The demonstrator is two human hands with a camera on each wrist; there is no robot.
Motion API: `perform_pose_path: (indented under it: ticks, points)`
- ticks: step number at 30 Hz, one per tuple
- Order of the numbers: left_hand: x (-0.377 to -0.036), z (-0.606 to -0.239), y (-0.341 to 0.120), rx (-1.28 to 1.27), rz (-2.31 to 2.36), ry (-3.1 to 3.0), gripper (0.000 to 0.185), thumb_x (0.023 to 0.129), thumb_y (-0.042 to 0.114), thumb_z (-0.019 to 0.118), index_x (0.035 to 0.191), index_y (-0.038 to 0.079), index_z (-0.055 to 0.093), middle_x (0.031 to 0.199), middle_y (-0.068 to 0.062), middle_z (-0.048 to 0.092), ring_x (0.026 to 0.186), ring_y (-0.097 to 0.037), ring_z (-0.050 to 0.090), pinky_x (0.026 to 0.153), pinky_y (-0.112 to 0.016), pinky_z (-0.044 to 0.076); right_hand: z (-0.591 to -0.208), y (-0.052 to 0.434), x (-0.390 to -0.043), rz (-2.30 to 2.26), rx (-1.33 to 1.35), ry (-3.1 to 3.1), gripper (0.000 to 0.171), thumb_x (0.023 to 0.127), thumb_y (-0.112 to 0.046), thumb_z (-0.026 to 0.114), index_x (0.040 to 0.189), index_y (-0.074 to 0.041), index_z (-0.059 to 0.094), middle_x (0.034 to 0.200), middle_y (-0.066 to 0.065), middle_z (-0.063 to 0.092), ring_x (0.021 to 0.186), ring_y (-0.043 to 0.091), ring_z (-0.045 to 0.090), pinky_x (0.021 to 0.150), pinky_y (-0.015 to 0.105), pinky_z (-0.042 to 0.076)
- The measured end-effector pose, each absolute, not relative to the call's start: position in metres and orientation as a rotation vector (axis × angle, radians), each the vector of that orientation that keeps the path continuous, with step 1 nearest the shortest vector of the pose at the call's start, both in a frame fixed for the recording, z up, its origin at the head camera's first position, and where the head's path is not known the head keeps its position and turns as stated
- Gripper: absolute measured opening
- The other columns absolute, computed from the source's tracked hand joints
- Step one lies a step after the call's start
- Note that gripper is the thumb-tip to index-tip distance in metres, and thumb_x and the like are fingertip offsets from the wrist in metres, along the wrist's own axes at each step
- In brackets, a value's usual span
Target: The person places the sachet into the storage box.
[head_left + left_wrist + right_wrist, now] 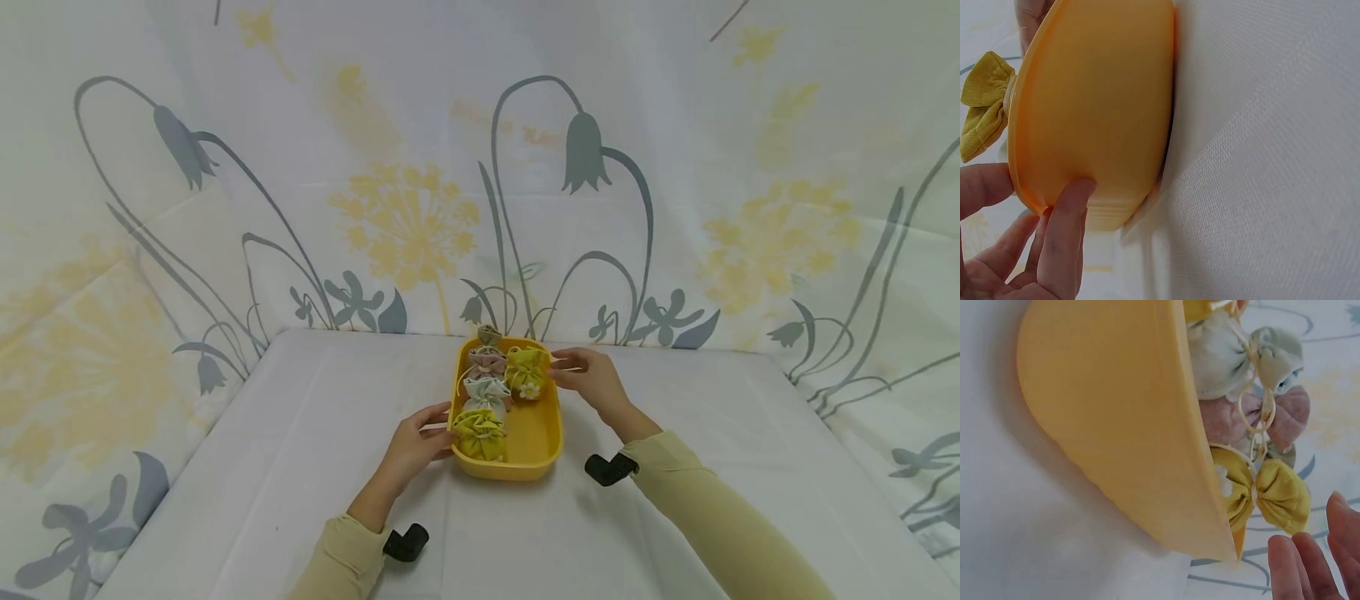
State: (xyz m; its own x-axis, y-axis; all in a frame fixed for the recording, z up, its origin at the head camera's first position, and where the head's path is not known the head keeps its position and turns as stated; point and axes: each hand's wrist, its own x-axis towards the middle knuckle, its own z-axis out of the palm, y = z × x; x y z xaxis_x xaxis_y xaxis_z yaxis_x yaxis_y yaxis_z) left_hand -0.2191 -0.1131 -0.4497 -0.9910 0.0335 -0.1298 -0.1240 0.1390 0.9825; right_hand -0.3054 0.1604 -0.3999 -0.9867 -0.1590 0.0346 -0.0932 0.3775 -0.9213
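Observation:
A yellow tray (pixel 536 429) stands on the white table, holding several small drawstring pouches. A yellow-green pouch (pixel 480 433) lies at its near left, then a pale green pouch (pixel 486 390), a pink pouch (pixel 487 360) and a tan pouch (pixel 489 335) further back. A yellow pouch with a flower (pixel 527 371) sits at the far right. My left hand (pixel 442 429) pinches the tray's left rim, its thumb (pixel 1066 237) on the outer wall of the tray (pixel 1097 106). My right hand (pixel 558 375) hovers by the far right rim with fingers (pixel 1310 562) straight, apart from the tray (pixel 1116 412) and the yellow pouch (pixel 1279 490).
White cloth covers the table (pixel 300 467). A floral curtain (pixel 405 225) hangs close behind the tray and along both sides. Black camera mounts sit on my left wrist (pixel 407 542) and right wrist (pixel 609 468).

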Motion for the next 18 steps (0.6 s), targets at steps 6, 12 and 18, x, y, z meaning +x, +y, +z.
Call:
perform_pose_path:
  ticks: [6,12,18]
  points:
    - [-0.22,-0.45,-0.115,-0.1,1.982,2.268,0.051,0.087,0.007,0.064,0.135,0.004,0.047,0.122,-0.016,0.052,0.103,-0.026,0.059,0.074,-0.033,0.056,-0.403,0.165,-0.291,-1.77,-0.182,2.537,0.04,0.086,-0.011,0.067,0.123,-0.001,0.057,0.112,0.018,0.061,0.099,0.029,0.061,0.083,0.037,0.052]
    - [-0.22,-0.451,-0.117,-0.09,1.979,2.283,0.051,0.087,0.01,0.065,0.135,0.004,0.047,0.122,-0.016,0.052,0.103,-0.026,0.06,0.074,-0.034,0.056,-0.411,0.167,-0.279,-1.815,-0.17,2.523,0.041,0.085,-0.014,0.069,0.122,-0.001,0.057,0.111,0.018,0.061,0.098,0.027,0.062,0.083,0.039,0.052]
    - [-0.213,-0.455,-0.127,-0.081,2.011,2.308,0.048,0.09,0.012,0.062,0.134,0.001,0.047,0.121,-0.017,0.053,0.1,-0.027,0.06,0.074,-0.035,0.056,-0.42,0.167,-0.267,-1.845,-0.147,2.505,0.039,0.086,-0.015,0.068,0.121,-0.001,0.058,0.11,0.017,0.062,0.097,0.027,0.062,0.08,0.033,0.054]
